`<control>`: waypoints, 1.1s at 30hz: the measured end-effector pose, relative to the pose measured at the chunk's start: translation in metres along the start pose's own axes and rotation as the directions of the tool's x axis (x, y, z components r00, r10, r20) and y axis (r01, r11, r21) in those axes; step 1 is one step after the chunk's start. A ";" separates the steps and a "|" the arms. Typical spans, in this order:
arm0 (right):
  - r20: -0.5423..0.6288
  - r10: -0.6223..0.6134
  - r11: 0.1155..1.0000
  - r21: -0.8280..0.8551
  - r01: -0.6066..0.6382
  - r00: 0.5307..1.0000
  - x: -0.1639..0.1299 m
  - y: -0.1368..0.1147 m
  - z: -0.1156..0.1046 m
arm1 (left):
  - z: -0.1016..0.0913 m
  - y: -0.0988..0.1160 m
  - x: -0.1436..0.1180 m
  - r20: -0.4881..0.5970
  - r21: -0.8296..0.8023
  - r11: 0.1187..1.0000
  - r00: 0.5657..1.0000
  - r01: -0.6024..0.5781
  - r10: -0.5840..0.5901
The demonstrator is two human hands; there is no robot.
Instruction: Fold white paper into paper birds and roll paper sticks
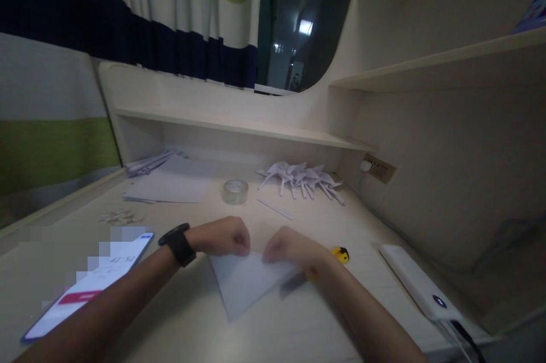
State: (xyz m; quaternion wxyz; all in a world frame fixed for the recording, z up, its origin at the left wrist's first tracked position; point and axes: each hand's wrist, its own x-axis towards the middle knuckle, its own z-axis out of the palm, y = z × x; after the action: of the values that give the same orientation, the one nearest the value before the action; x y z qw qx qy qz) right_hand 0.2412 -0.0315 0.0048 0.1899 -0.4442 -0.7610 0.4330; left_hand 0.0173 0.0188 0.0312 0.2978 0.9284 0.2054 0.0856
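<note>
My left hand, with a black watch on the wrist, is closed with its fingertips on the upper edge of a white sheet of paper. The sheet narrows to a corner toward me. My right hand is also closed on the paper's upper edge, a little apart from the left. Under my right wrist lies a yellow and black utility knife, partly hidden, its blade end blurred. Just beyond the hands is a thin white paper stick.
A clear tape roll and stacked white sheets lie farther back. Several paper pinwheels are heaped at the back right. A lit phone and small scraps are at left, a white power bank with cables at right.
</note>
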 end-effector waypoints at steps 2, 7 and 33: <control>0.018 0.020 0.999 0.029 -0.021 1.000 -0.003 0.001 -0.008 | -0.005 -0.004 -0.007 -0.006 -0.044 0.998 0.999 0.039 -0.040; 0.124 0.099 0.981 0.156 -0.118 0.987 -0.011 0.008 -0.025 | -0.011 -0.015 -0.028 -0.005 -0.127 0.985 0.993 0.120 -0.122; -0.056 0.133 0.972 -0.186 -0.141 0.989 -0.072 0.028 -0.053 | 0.080 0.016 -0.017 -0.376 0.315 0.940 0.926 0.128 0.000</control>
State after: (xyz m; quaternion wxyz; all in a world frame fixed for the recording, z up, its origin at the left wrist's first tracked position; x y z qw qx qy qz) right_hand 0.3299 -0.0600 0.0178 0.1329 -0.5211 -0.7619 0.3610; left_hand 0.0295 -0.0419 -0.0249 0.0944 0.9249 0.3001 0.2134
